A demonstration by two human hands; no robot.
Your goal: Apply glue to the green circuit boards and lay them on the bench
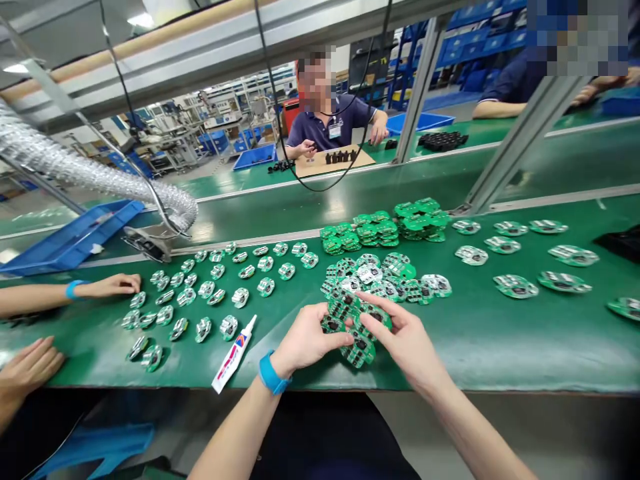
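1. Together, the person's left hand (305, 339) and right hand (407, 341) close from both sides on a cluster of green circuit boards (357, 333), which sits between them near the front edge of a green conveyor belt (505, 347). Whether the cluster is lifted clear of the belt cannot be told. A blue wristband (273, 373) circles the left wrist.
2. Just beyond the hands lies a loose heap of round boards (385, 283), some with white labels, almost touching the cluster.
3. Beside the left hand, a white tube of adhesive (234, 353) lies slanted on the belt.
4. Further left, neat rows of small round boards (210, 287) cover the belt. A co-worker's hand (113, 287), wearing a blue band (75, 289), rests at their edge, and a second hand (30, 367) lies near the belt's front edge.
5. Behind the heap stand two stacked piles of green boards (360, 230) (423, 220). To the right, separate white-faced boards (510, 253) lie spaced apart.
6. Across the line, a person in a navy polo shirt (325, 123) sits at a cardboard sheet (335, 160) holding black parts (341, 157). A blue tray (75, 237) and silver ducting hose (90, 167) sit far left.
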